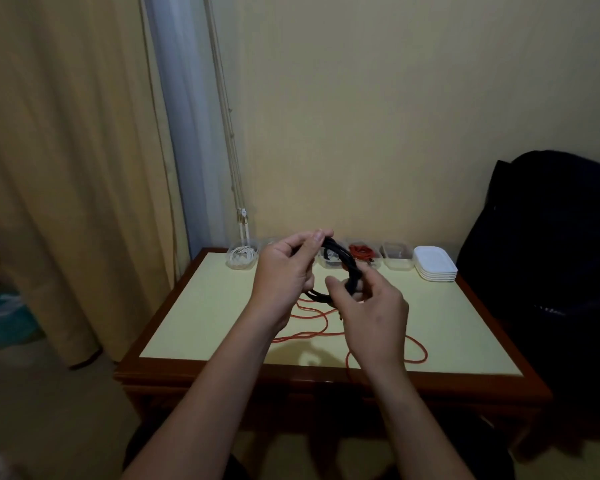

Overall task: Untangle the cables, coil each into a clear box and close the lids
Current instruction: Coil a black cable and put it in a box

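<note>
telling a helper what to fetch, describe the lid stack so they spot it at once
Find the yellow-topped table against the wall and follow the row of clear boxes along its far edge. At the row's right end sits the stack of lids. It alone is opaque white and flat; its neighbours are see-through tubs.

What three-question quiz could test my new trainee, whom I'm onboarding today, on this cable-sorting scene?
1. True or false: the left hand and right hand both hold the black cable coil.
2. Which colour of cable lies loose on the table? A white, B red, C blue.
3. Fill in: the stack of white lids sits at the ____ end of the row of clear boxes.
Key: 1 true; 2 B, the loose red cable; 3 right.
</note>
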The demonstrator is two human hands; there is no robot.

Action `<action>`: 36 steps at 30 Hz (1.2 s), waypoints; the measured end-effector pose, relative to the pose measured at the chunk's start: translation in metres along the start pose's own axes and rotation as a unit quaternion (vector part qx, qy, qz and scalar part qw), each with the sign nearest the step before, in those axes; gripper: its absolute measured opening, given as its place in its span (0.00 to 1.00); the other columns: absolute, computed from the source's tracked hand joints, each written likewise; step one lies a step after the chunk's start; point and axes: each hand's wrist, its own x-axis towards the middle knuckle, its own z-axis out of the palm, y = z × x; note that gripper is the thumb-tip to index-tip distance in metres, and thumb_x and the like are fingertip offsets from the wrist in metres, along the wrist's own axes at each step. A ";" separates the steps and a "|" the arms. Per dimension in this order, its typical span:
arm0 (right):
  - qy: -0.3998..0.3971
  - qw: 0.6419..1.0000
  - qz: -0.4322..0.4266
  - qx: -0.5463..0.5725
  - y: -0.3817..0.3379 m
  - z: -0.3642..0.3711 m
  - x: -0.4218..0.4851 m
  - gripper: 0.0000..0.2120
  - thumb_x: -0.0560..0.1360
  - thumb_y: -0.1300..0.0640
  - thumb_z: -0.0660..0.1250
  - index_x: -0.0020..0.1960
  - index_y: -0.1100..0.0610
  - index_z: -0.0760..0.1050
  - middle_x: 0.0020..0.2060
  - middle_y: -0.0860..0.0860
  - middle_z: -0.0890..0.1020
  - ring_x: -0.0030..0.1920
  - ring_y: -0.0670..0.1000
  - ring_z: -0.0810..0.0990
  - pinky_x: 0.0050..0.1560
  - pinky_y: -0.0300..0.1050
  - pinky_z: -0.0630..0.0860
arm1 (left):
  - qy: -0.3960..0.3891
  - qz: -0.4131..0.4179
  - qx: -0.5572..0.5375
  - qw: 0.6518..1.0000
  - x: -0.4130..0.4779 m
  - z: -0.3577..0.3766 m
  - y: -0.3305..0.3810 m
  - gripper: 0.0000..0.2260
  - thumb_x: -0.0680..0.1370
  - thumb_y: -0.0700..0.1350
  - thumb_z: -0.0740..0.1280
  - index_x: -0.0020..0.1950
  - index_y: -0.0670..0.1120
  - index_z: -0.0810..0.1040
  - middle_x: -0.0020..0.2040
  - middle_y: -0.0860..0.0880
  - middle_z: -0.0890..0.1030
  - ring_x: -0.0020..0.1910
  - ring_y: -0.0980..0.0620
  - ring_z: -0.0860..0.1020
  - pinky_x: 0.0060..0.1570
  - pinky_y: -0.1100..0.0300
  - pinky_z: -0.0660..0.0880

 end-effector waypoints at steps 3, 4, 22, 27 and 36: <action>-0.018 1.000 -0.011 -0.011 0.003 -0.001 0.001 0.17 0.76 0.57 0.74 0.65 0.52 0.80 0.33 0.46 0.85 0.36 0.39 0.84 0.37 0.25 0.73 | 0.011 0.006 0.016 1.000 0.002 -0.004 -0.003 0.09 0.81 0.45 0.67 0.55 0.43 0.85 0.29 0.49 0.60 0.26 0.54 0.57 0.24 0.64 0.59; -0.035 0.999 -0.016 -0.018 0.004 -0.001 0.002 0.17 0.77 0.58 0.73 0.66 0.53 0.80 0.33 0.46 0.84 0.36 0.39 0.84 0.38 0.26 0.74 | 0.015 0.006 0.018 1.000 0.003 -0.006 -0.004 0.09 0.81 0.46 0.68 0.55 0.44 0.85 0.28 0.50 0.61 0.26 0.54 0.57 0.24 0.64 0.59; -0.058 0.988 -0.134 -0.045 0.028 -0.011 0.016 0.21 0.78 0.66 0.68 0.70 0.56 0.76 0.29 0.48 0.84 0.27 0.41 0.82 0.36 0.29 0.77 | -0.011 -0.257 -0.302 0.918 0.001 -0.022 -0.017 0.16 0.84 0.47 0.58 0.57 0.37 0.80 0.43 0.44 0.84 0.36 0.51 0.82 0.41 0.58 0.77; -0.035 0.999 -0.039 -0.004 0.029 -0.006 0.020 0.20 0.79 0.63 0.68 0.70 0.53 0.76 0.29 0.47 0.84 0.27 0.43 0.83 0.35 0.31 0.78 | -0.055 -0.299 -0.372 0.877 -0.007 -0.024 -0.021 0.15 0.82 0.48 0.59 0.56 0.41 0.82 0.47 0.46 0.85 0.45 0.48 0.84 0.52 0.50 0.76; -0.061 0.984 0.087 0.140 0.026 0.000 0.022 0.21 0.80 0.63 0.66 0.72 0.56 0.74 0.32 0.54 0.86 0.29 0.51 0.83 0.38 0.47 0.84 | -0.139 -0.237 -0.450 0.850 -0.012 -0.017 -0.040 0.16 0.78 0.46 0.70 0.61 0.38 0.80 0.47 0.50 0.86 0.42 0.52 0.83 0.75 0.53 0.61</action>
